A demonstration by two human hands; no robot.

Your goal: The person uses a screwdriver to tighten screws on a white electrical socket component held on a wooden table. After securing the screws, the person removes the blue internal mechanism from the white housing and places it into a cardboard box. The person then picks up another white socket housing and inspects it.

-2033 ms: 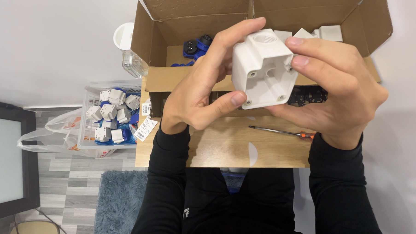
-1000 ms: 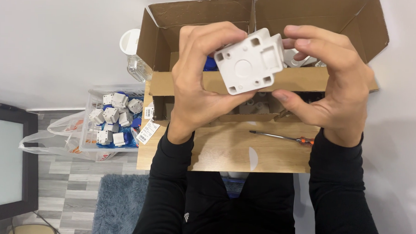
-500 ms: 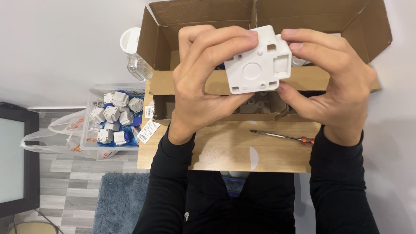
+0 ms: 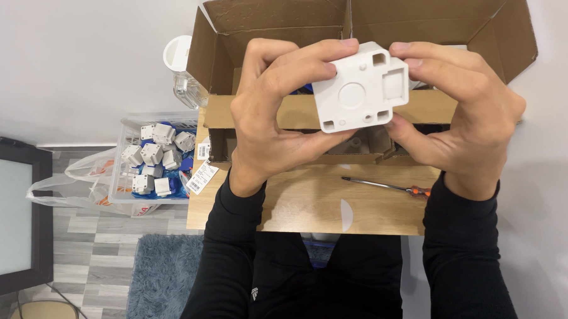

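Plastic block (image 4: 360, 88), white, matte, roughly square with notched corners, held up in both our hands. Face toward us has a round raised disc in the middle, a square window at the top right and small square holes near the corners.

Left hand (image 4: 279, 115) wraps the block's left edge: fingers curled over the top, thumb underneath. Right hand (image 4: 461, 118) clamps the right edge the same way, fingertips on the top corner, thumb on the lower side. Both hands closed firmly on it; block is tilted slightly, clear of everything below.

Behind the grip: open cardboard box (image 4: 270, 27), brown, flaps up, with more white parts and something blue barely visible inside. Below the grip: light wooden desk (image 4: 307, 207), smooth grain. Screwdriver (image 4: 387, 186) lies flat on it under our right wrist, thin steel shaft, orange handle.

Left of the grip, off the desk edge: clear plastic basket (image 4: 123, 173) holding a pile of similar white blocks on blue ones, sitting in a plastic bag (image 4: 63, 186). Clear bottle (image 4: 185, 80) with a white cap stands just beside the box.

Farther down: grey plank floor, blue-grey shaggy rug (image 4: 160, 281), dark-framed panel (image 4: 8, 219) at far left. White wall behind.
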